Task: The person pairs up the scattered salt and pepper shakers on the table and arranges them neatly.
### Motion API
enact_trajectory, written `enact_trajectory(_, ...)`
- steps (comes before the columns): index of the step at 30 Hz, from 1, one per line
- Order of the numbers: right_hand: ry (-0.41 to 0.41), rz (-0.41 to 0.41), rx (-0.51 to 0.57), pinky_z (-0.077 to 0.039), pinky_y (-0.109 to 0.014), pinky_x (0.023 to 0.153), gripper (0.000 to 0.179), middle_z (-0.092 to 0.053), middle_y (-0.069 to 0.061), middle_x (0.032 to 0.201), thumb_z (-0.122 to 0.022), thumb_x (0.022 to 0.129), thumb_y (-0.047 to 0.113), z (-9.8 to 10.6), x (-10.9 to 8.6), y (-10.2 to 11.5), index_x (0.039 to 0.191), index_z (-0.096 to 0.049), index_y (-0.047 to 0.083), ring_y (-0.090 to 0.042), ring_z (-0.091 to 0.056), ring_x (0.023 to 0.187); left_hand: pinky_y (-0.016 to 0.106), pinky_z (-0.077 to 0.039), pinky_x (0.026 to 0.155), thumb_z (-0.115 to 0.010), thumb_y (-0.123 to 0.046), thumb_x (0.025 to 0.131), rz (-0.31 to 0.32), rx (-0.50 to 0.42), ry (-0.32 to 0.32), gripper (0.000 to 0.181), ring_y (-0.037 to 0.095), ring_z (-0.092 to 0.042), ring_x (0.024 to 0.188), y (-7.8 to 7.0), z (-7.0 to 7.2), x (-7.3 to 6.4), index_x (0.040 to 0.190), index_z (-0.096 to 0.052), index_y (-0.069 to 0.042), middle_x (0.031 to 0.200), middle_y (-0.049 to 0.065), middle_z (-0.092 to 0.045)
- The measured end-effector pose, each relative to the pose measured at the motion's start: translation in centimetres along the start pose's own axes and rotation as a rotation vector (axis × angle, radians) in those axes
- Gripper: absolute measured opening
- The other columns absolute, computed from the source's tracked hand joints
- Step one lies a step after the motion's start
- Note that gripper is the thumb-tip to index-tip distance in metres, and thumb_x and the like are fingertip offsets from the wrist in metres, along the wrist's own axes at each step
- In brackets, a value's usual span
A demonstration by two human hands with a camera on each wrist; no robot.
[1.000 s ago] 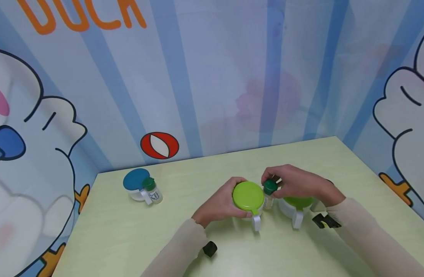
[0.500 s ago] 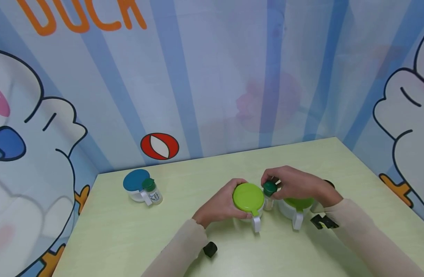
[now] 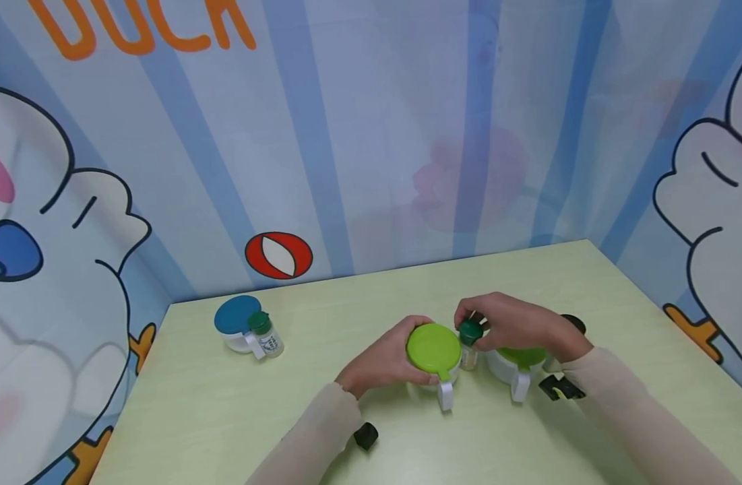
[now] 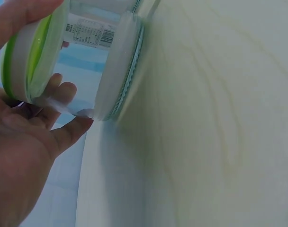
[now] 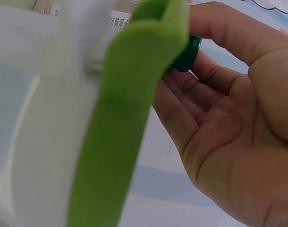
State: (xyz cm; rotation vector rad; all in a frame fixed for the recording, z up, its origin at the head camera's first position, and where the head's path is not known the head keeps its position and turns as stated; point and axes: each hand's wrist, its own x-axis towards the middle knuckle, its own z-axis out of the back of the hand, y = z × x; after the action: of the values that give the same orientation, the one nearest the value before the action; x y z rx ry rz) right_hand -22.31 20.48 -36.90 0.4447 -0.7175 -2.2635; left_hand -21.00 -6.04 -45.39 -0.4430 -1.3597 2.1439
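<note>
a: what does each hand have?

b: the left hand (image 3: pixel 385 357) grips the lime-lidded jar (image 3: pixel 433 347), thumb on the near side and fingers curled round the far side. the right hand (image 3: pixel 516 320) pinches the green cap (image 3: pixel 470 331) of the small bottle (image 3: pixel 468 358) between thumb and fingers. how many fingertips bear on the cap cannot be told, since a lime lid blocks part of the right wrist's view.

a: and where does the bottle stand?

b: upright in the narrow gap between that jar and the neighbouring jar (image 3: pixel 517 367), which sits partly under the right hand. whether the bottle's base touches the table (image 3: pixel 286 417) is not clear.

a: so how is this step best handled?

b: with the left grip firm but light, probably, so the jar keeps level and its white handle (image 3: pixel 445 396) points clear of everything. the right hand does well to hold the cap squarely over the bottle's middle; a sideways pull could tip something so slim.

a: what else could go wrong?

b: the right wrist hangs close over the neighbouring jar, so a low sweep might knock it. small, upright movements look safer. the blue-lidded jar (image 3: pixel 237 315) is well apart, at the left, and needs no care.
</note>
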Motion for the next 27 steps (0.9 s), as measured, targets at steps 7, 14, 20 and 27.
enact_trajectory(7,0.004,-0.016,-0.006,-0.057,-0.027,0.083,0.030,-0.066,0.002,0.109,-0.074,0.085,-0.002,0.10,0.03,0.24,0.112,-0.064,0.008,-0.014,-0.064,0.101,0.035,-0.045,0.104,-0.090,-0.021,0.075,-0.002,-0.018,0.013,0.084,0.013,-0.055,0.115,0.07,0.14,-0.12,0.144,-0.042,-0.026,0.132,-0.007,-0.053)
enact_trajectory(14,0.008,-0.019,-0.009,-0.057,-0.027,0.084,0.030,-0.066,0.003,0.108,-0.075,0.086,0.000,0.00,0.04,0.22,0.111,-0.064,0.010,-0.012,-0.064,0.100,0.040,-0.041,0.109,-0.088,-0.022,0.078,0.023,-0.050,0.013,0.084,0.014,-0.053,0.118,0.27,0.13,-0.12,0.147,-0.040,-0.026,0.135,-0.007,-0.051)
enact_trajectory(20,-0.008,-0.002,-0.028,-0.057,-0.028,0.083,0.029,-0.066,0.003,0.107,-0.074,0.085,-0.001,0.05,-0.06,0.30,0.110,-0.064,0.009,-0.013,-0.063,0.099,0.042,-0.040,0.110,-0.088,-0.024,0.079,0.033,-0.050,0.015,0.086,0.015,-0.052,0.120,0.18,0.12,-0.19,0.149,-0.037,-0.027,0.136,-0.007,-0.050)
enact_trajectory(27,-0.019,-0.021,-0.045,-0.056,-0.026,0.081,0.028,-0.065,0.003,0.107,-0.075,0.086,0.001,-0.04,0.06,0.22,0.111,-0.063,0.008,-0.013,-0.063,0.098,0.043,-0.039,0.111,-0.087,-0.024,0.079,0.044,-0.067,0.016,0.087,0.014,-0.051,0.121,0.16,0.07,-0.31,0.150,-0.036,-0.029,0.138,-0.007,-0.050)
